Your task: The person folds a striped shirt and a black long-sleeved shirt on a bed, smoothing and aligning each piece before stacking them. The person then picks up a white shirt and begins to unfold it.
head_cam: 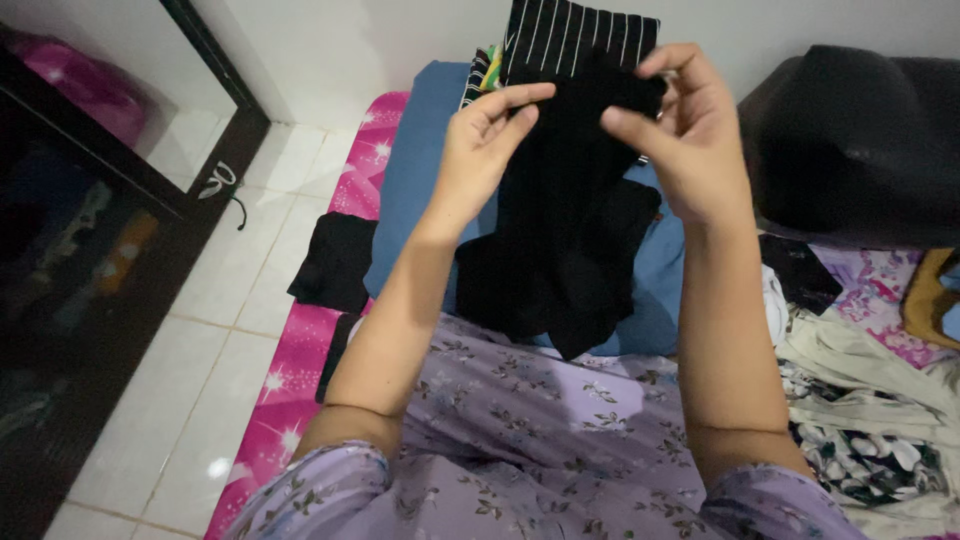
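Both raised: left hand (480, 150) and right hand (680, 130) pinching top edge of black garment (565, 220), letting it hang straight over blue pillow (410, 170).

The person wears a lilac garment (520, 440) printed with small grey-green flowers, its short sleeves ending above the elbows; forearms and both hands are bare.

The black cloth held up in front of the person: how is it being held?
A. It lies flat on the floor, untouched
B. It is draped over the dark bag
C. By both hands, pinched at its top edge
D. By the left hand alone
C: the left hand and the right hand each pinch the top of the black cloth, which hangs down over the blue pillow.
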